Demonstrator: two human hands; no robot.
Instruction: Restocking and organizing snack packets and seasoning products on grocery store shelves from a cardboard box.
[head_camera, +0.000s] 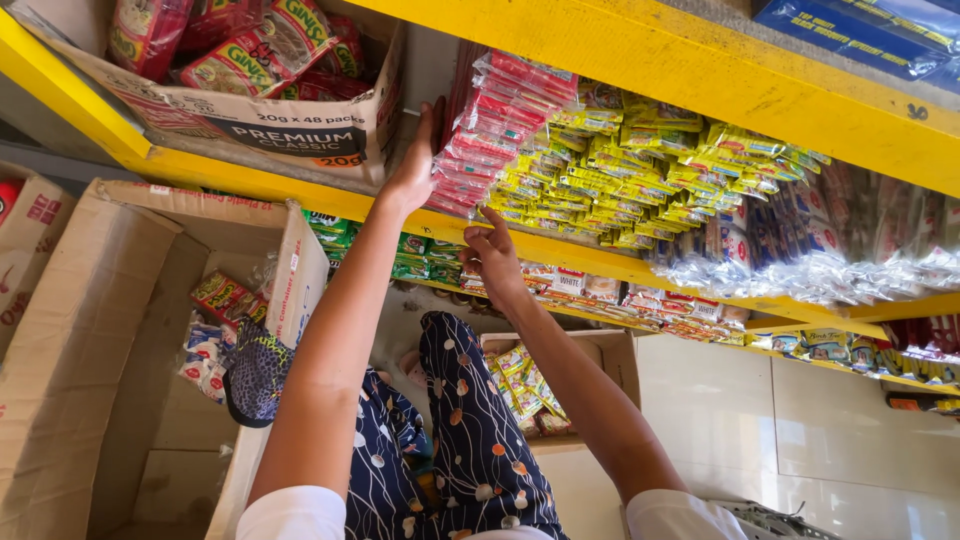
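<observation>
Nearest the lens: white sleeves, then dark patterned trousers (470, 440), thin cloth with dots and wavy lines. Yellow shelf (300, 190), painted, flat-edged, tilted across view. Open cardboard box (90, 340) at lower left, matte brown. Stack of red packets (500, 130) on the shelf beside yellow packets (620, 170), glossy film. Left hand (418, 160): arm stretched up, palm open, flat against the red stack's side. Right hand (492, 255): loosely curled under the shelf edge, index finger up, gripping nothing.
</observation>
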